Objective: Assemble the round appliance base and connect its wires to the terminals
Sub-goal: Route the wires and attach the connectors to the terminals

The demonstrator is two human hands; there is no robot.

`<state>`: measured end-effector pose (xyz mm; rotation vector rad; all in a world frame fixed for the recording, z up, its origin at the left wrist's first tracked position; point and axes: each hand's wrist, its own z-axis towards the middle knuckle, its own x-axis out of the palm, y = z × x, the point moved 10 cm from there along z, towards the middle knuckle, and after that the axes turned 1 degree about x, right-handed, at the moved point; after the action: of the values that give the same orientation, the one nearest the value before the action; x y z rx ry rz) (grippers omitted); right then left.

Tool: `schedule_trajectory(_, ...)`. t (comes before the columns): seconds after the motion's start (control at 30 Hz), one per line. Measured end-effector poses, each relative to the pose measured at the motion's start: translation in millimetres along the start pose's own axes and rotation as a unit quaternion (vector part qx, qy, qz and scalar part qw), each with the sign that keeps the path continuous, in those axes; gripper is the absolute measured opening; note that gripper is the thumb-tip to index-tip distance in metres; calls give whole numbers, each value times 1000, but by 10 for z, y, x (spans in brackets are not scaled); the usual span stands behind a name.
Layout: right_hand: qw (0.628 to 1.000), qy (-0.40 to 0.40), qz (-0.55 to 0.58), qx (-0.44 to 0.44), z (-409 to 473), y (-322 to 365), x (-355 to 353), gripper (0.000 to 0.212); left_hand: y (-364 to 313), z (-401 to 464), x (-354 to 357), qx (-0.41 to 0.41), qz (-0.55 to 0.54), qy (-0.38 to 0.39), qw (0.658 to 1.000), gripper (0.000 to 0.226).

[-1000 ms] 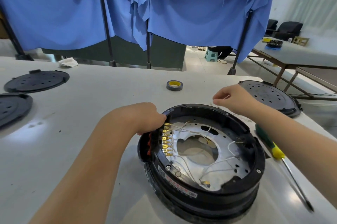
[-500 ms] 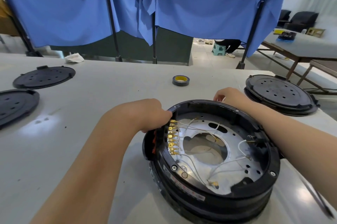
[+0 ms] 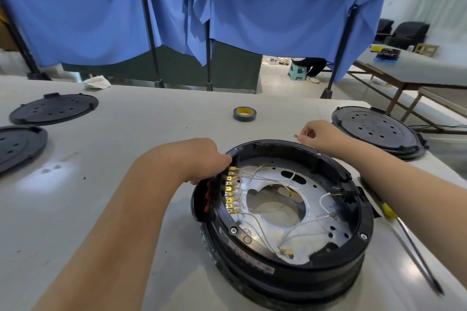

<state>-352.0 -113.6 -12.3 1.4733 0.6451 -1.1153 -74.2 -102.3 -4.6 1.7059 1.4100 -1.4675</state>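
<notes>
Left hand (image 3: 202,159) grips the base (image 3: 283,212) rim by the terminals (image 3: 231,190); right hand (image 3: 318,135) pinches a small connector (image 3: 295,136) (wire unseen) — it could slip and drop inside.

Both bare forearms reach forward, the left hand (image 3: 202,159) curled into a grip, the right hand (image 3: 319,135) farther off, fingertips pinched together.

Bare table (image 3: 156,133) lies open between tape roll (image 3: 244,113), lids (image 3: 53,108) and base (image 3: 283,212).
</notes>
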Motion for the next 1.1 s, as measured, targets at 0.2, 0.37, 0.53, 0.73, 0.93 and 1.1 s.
schedule_trajectory(0.2,995,-41,86,31,-63,-130,-129,15,-1,2,-4,4,-6,-1,1000,46)
schedule_trajectory(0.37,997,-17,66,31,-104,-112,-61,28,15,13,-2,8,-14,0,1000,45)
schedule_trajectory(0.53,995,-23,88,33,-166,-55,-46,33,10,13,-2,13,-15,3,1000,46)
schedule_trajectory(0.73,992,-39,113,46,-246,28,-134,35,0,0,1,16,-17,8,1000,47)
schedule_trajectory(0.93,989,31,129,67,-375,33,-16,37,15,-9,31,19,-17,24,999,47)
schedule_trajectory(1.1,991,54,99,71,-428,38,-14,31,29,-2,46,18,-25,30,999,43)
